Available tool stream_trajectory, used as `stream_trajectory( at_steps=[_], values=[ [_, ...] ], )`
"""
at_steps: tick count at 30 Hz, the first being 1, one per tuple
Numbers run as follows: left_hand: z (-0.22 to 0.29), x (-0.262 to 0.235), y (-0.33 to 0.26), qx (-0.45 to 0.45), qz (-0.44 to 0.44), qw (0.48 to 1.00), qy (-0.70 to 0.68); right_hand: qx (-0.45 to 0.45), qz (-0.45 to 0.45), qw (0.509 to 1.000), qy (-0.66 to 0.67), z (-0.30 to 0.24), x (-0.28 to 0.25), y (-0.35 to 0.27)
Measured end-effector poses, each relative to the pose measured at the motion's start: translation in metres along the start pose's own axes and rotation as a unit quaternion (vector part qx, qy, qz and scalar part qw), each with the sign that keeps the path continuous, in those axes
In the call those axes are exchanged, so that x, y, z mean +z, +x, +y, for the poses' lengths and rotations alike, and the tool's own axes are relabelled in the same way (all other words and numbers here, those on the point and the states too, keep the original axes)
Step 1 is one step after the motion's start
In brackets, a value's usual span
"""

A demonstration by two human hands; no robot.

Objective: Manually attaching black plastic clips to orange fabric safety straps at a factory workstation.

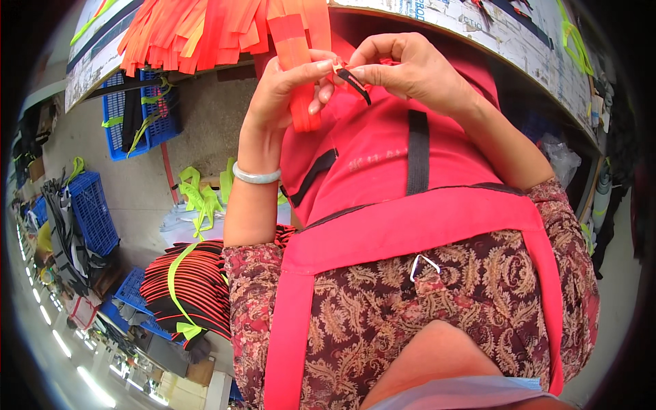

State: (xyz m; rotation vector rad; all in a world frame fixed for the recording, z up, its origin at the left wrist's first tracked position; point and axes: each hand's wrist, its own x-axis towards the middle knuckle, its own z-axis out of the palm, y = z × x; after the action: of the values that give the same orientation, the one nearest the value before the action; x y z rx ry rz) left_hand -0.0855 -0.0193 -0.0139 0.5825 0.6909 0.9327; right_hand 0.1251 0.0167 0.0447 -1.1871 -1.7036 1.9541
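Observation:
My left hand (pixel 290 85) is closed round an orange zipper (pixel 295 51), whose flat tape runs down through the palm and hangs below the fingers. Its thumb and forefinger pinch near a small slider. A black zipper pull (pixel 355 87) with a reddish stripe sticks out there, dangling toward my lap. My right hand (pixel 403 72) meets the left one, thumb and forefinger pressed together beside the pull. A bit of red-orange material shows behind the right fingers; what exactly they grip is partly hidden. Both hands are held over the red apron (pixel 369 150) on my lap.
A thick bunch of orange zippers (pixel 195 34) hangs over the table edge (pixel 96 75) at front left. Blue crates (pixel 92 212) stand on the floor to the left. Beside my left arm lies a bundle of black-and-orange pieces (pixel 195 287) tied with a yellow-green strip.

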Motion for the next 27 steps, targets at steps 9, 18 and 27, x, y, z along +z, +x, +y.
stream_trajectory(
  at_steps=[9, 18, 27],
  values=[
    [-0.001, 0.003, -0.001, -0.012, 0.006, 1.0, 0.021, -0.022, -0.017, 0.999, -0.03, 0.003, -0.003, 0.001],
    [0.0, 0.006, -0.002, -0.022, -0.009, 0.997, 0.07, -0.024, -0.052, 0.993, -0.107, 0.007, -0.011, 0.006],
    [0.006, 0.012, -0.003, 0.021, 0.048, 0.99, 0.132, -0.012, -0.007, 0.999, -0.035, 0.008, -0.012, 0.011]
  ],
)
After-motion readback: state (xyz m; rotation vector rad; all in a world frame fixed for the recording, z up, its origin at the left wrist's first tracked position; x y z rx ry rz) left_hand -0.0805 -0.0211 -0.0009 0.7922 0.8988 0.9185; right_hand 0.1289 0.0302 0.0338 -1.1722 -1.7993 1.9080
